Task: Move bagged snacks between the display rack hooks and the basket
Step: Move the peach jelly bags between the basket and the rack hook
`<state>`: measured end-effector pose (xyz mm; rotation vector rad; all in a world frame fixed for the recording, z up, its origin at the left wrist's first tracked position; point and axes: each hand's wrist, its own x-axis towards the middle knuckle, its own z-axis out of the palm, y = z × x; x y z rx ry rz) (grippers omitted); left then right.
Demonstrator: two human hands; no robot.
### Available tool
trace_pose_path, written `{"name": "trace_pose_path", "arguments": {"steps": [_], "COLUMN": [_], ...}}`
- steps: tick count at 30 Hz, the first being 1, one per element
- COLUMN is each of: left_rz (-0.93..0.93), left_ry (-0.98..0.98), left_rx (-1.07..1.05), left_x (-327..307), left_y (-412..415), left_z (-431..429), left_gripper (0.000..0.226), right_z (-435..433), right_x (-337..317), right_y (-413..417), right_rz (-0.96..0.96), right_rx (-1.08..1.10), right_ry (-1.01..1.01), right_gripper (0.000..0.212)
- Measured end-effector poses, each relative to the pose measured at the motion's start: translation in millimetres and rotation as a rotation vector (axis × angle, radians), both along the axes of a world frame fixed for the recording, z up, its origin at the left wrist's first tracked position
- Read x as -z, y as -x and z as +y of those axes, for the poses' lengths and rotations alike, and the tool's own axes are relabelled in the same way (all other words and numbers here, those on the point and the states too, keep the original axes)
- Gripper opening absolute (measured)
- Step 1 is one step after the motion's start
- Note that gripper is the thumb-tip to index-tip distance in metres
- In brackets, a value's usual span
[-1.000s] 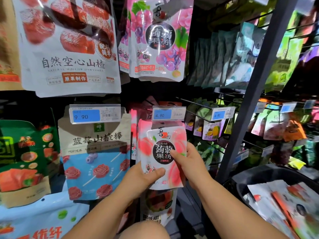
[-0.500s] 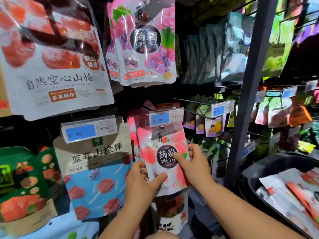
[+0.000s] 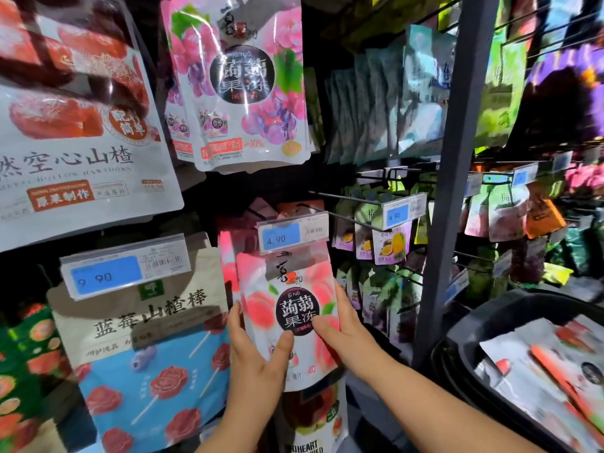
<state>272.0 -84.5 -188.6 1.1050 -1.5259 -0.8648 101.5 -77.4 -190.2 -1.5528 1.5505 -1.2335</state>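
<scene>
At the display rack (image 3: 457, 191), left hand (image 3: 258, 364) and right hand (image 3: 343, 328) both pinch the peach jelly bag (image 3: 304, 279).

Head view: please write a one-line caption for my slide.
The left hand and right hand hold a peach jelly bag below the 4.90 tag; the black basket stands at right.

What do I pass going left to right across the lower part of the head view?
In order: blue lollipop bag → left hand → peach jelly bag → right hand → grey rack post → black basket.
</scene>
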Motion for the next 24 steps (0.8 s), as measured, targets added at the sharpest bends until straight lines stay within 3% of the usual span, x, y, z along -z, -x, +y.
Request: {"name": "trace_pose_path", "arguments": {"steps": [7, 10, 15, 19, 24], "left_rz": [0.086, 0.094, 0.105, 0.054, 0.028], "left_ry": [-0.010, -0.010, -0.019, -0.033, -0.044], "left_rx": [0.040, 0.047, 0.038, -0.009, -0.057], "left_x": [4.7, 3.5, 1.5, -1.8, 2.7], "left_y": [6.0, 6.4, 3.1, 1.6, 4.3], "left_z": [-5.8, -4.5, -2.6, -0.8, -8.9], "left_gripper": [0.100, 0.107, 0.100, 0.102, 0.099], "right_z": [-10.0, -9.3, -7.3, -7.0, -23.7], "right_x": [-3.4, 3.3, 11.9, 7.0, 7.4], "right_y": [3.6, 4.0, 7.9, 9.8, 13.6], "right_rz": [-0.097, -0.145, -0.156, -0.126, -0.099], "right_rx": [-0.045, -0.034, -0.072, -0.099, -0.107], "right_ry": [-0.067, -0.058, -0.052, -0.093, -0.131], "right_gripper": [0.088, 0.102, 0.106, 0.089, 0.102]}}
